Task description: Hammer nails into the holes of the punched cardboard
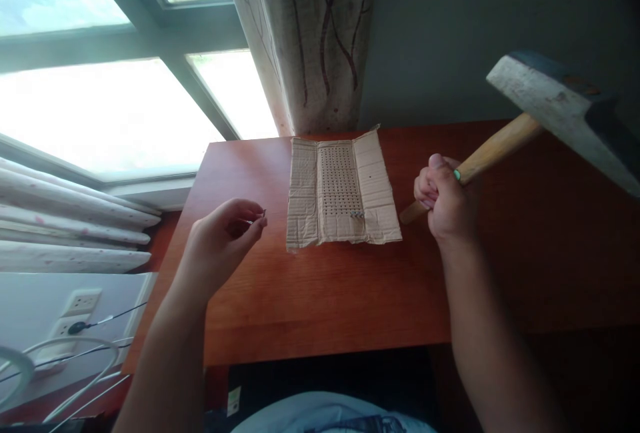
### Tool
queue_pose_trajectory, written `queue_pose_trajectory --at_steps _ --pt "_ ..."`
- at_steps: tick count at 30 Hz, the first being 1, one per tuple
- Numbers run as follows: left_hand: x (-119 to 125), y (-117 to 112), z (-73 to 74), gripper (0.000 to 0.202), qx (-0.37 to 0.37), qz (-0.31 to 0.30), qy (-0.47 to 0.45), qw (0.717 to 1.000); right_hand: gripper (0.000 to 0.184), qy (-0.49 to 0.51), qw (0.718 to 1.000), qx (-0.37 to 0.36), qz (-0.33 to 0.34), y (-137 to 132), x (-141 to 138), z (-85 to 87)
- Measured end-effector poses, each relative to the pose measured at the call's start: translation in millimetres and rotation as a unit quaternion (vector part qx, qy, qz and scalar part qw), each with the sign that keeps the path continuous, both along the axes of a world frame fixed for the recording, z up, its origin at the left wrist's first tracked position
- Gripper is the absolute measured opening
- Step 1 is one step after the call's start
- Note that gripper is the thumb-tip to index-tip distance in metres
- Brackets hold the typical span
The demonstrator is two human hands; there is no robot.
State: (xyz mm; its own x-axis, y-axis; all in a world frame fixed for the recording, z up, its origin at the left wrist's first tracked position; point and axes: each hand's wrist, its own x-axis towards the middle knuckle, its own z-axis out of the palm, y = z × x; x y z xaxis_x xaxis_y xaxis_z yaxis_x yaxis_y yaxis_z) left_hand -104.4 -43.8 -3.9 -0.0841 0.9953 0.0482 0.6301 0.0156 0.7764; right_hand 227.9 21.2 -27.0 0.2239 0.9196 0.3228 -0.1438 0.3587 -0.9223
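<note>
Head view: two hands, one hammer, one cardboard sheet, one desk. Left hand (227, 232): closed to a pinch, thumb against forefinger, with the tip of a thin fastener (265, 213) upright between them; nail or screw, too small to tell. A ribbed bit of metal also shows inside the curled fingers; whether it is a separate piece, cannot tell. Right hand (444, 196): closed fully around the wooden handle of the hammer (547, 103), the butt protruding below the fist, the head raised to the upper right.

Position: cardboard (339, 230) lies on the desk (320, 300) between the hands, just right of the left hand and left of the right hand; neither hand touches it. Fastener is held above the desk, left of the cardboard's near left corner.

Appearance: cardboard tan, creased, edges ragged, in three panels; the middle one carries a dense grid of dark holes, too many to count reliably. Several small pieces (357, 215), slanted and dark, sit in a short row near its lower right; exact count unclear. Hammer head grey, worn, pale-faced; handle light wood. Fastener dark and slim.
</note>
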Motion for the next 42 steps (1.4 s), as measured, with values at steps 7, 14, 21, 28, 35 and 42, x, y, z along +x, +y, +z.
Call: queue_pose_trajectory --at_steps 7,14,21,28,35,42 --pt "54.5 10.2 24.1 0.022 0.009 -0.060 -0.265 0.962 0.056 0.002 1.000 0.001 -0.005 -1.4 -0.1 -0.3" --pt "89.2 30.9 6.0 0.009 0.011 -0.125 -0.230 0.965 0.055 0.018 1.000 0.001 -0.013 -3.7 1.9 -0.6" --pt "95.1 33.4 -0.5 0.011 0.023 -0.149 -0.155 0.976 0.053 0.024 1.000 0.003 -0.013 -3.4 3.7 -2.5" --pt "97.9 35.5 6.4 0.006 0.050 -0.155 -0.079 0.983 0.054 0.025 1.000 -0.001 -0.010 -4.7 2.8 1.1" --pt "98.6 36.5 7.4 0.004 0.065 -0.163 -0.049 0.983 0.054 0.022 1.000 0.004 -0.012 -5.3 2.0 1.7" --pt "98.3 37.6 7.4 0.007 0.062 -0.166 -0.044 0.983 0.057 -0.028 0.999 -0.007 -0.034 -5.1 2.9 1.2"
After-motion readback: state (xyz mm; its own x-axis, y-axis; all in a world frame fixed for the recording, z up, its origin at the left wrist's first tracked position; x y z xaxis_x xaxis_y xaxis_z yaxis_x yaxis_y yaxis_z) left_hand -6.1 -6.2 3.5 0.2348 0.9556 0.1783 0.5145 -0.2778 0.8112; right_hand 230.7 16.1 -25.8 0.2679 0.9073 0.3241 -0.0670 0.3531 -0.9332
